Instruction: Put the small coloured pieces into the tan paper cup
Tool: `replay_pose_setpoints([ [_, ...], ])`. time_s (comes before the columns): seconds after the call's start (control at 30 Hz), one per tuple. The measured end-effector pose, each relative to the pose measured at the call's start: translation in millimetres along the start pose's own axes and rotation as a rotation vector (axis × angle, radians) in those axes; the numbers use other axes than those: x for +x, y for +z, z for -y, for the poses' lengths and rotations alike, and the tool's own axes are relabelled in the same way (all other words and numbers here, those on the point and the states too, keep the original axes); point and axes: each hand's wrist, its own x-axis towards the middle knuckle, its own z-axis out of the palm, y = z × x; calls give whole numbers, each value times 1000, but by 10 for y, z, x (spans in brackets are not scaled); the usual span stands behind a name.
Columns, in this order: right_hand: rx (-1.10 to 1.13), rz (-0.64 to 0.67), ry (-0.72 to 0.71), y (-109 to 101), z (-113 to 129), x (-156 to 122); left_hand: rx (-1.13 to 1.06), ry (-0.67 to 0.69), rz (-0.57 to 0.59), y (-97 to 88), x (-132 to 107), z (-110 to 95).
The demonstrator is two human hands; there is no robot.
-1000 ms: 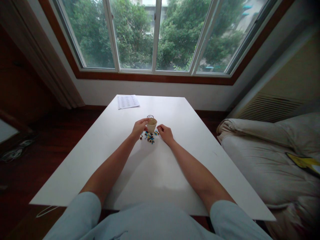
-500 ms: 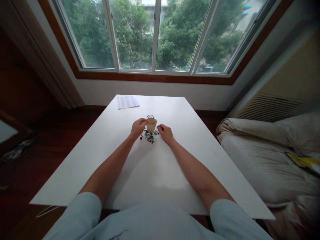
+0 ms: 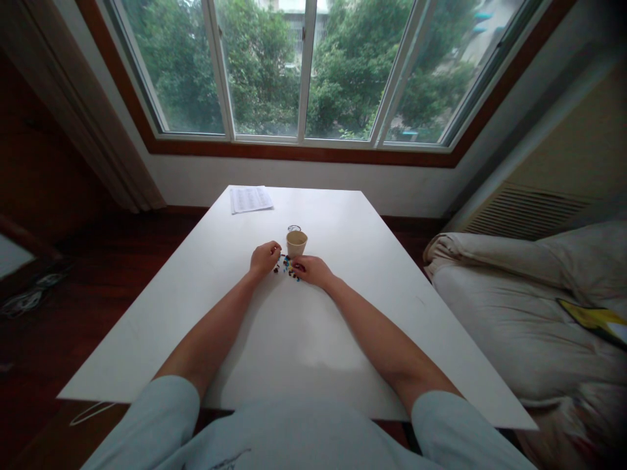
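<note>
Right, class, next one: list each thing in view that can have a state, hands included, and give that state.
Beige cup: upright, open-topped, gripped by neither hand.
Small coloured pieces: loosely scattered, partly hidden.
Left hand: half curled; grip unclear.
Right hand: lowered at the pieces; grip unclear.
Printed sheets: flat, overlapping.
Curtain: gathered aside.
</note>
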Motion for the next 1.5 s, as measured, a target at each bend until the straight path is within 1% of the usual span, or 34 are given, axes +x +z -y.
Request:
replay_pose_setpoints([
  [0.17,-33,-1,55,-37,0,7,-18,-36,30,10,-9,33],
  [0.43,-69,-54,96,-53,-70,-24,-38,-23,70,58,-22,53],
  [0.7,39,-27,21,-32,-103,-11,-36,-22,90,100,-15,94],
  [0.93,46,-13,23,-14,-113,-3,-44,-3,101,91,-22,94],
  [1.17,15,6,10,-18,-107,-7,-36,-21,117,60,-27,59],
  [1.5,33,13,26,-10,-113,4,-49,-9,110,75,-29,71],
])
